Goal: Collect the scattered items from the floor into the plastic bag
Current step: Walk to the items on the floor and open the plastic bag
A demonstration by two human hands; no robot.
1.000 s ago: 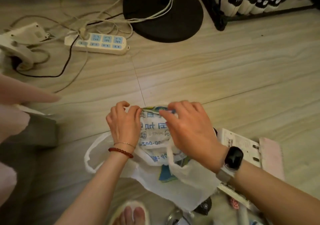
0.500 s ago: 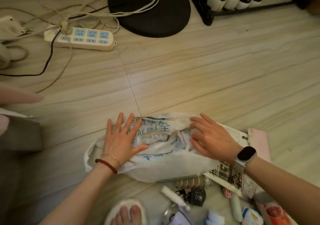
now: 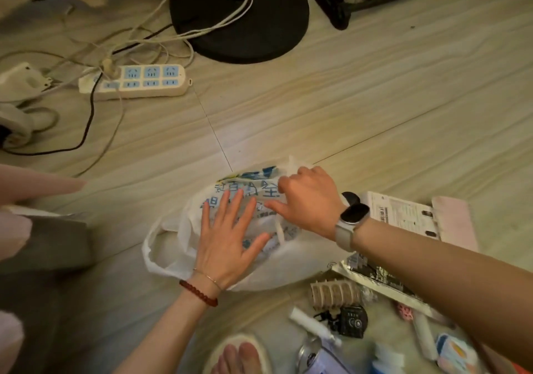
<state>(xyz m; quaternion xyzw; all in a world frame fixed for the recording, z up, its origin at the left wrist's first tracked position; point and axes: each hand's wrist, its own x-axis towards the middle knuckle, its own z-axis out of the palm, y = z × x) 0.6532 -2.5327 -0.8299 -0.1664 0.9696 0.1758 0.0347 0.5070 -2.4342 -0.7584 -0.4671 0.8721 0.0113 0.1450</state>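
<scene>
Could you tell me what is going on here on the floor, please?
A person is readying a white plastic bag on the floor. The left hand lies flat on it, fingers spread, while the right hand grips its far edge. The scattered items, among them a small black camera and a white tube, lie outside the bag.

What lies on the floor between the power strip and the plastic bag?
Only bare wood-look floor, crossed by a thin seam line, lies between the power strip and the plastic bag, as the head view shows.
</scene>
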